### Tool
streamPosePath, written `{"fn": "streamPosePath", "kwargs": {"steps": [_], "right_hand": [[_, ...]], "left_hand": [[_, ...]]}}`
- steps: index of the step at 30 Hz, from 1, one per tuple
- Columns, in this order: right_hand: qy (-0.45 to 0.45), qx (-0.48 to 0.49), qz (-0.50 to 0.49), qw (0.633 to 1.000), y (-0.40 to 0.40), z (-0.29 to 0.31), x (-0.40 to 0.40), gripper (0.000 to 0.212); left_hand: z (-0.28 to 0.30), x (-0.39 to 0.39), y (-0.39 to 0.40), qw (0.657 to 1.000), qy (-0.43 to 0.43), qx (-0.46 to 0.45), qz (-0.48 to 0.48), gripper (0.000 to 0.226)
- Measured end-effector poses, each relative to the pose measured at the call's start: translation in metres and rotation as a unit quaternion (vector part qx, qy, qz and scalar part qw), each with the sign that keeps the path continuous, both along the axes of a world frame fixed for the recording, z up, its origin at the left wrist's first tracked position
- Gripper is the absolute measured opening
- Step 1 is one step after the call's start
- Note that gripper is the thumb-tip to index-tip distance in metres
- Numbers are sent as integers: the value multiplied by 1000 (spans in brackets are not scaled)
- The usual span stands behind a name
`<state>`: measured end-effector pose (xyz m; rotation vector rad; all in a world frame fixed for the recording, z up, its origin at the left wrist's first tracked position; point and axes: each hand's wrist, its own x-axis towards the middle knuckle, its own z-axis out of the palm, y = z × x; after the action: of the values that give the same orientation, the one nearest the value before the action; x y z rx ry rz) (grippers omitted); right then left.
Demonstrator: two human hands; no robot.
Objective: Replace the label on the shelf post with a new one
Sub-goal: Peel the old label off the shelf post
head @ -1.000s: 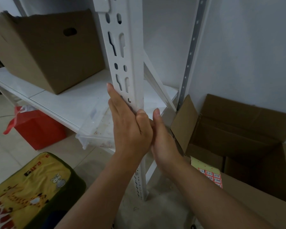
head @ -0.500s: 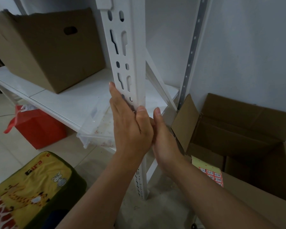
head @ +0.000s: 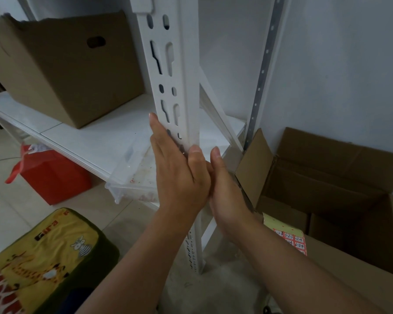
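Note:
The white slotted shelf post [head: 186, 91] stands upright in the middle of the view. My left hand [head: 179, 171] lies flat against the post's left face just below shelf height, fingers straight and pointing up, thumb on the front edge. My right hand [head: 227, 191] is on the post's right side, touching the left hand, thumb pointing up. Its fingers are hidden behind the post and my left hand. No label shows on the post; that spot is covered by my hands. A yellow sheet of red numbered labels [head: 289, 237] lies on the cardboard at right.
A white shelf board [head: 82, 132] carries a closed cardboard box [head: 66, 71]. A clear plastic tray [head: 132, 175] sticks out under the shelf. An open cardboard box [head: 340, 182] sits on the floor at right, a red bag [head: 52, 175] and a yellow cushion [head: 43, 257] at left.
Both hands stay on the post in the same place. Only the view has shifted slightly.

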<state>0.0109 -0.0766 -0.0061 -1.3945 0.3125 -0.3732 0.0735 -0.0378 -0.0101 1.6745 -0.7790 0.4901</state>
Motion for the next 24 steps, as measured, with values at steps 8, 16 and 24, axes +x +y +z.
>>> {"fn": "streamPosePath", "kwargs": {"steps": [8, 16, 24], "right_hand": [[-7, 0, 2, 1000, 0, -1, 0, 56], [-4, 4, 6, 1000, -1, -2, 0, 60], [-8, 7, 7, 1000, 1, 0, -1, 55]], "left_hand": [[1, -1, 0, 1000, 2, 17, 19, 74], [2, -1, 2, 1000, 8, 14, 14, 73], [0, 0, 2, 999, -3, 28, 18, 73]]}}
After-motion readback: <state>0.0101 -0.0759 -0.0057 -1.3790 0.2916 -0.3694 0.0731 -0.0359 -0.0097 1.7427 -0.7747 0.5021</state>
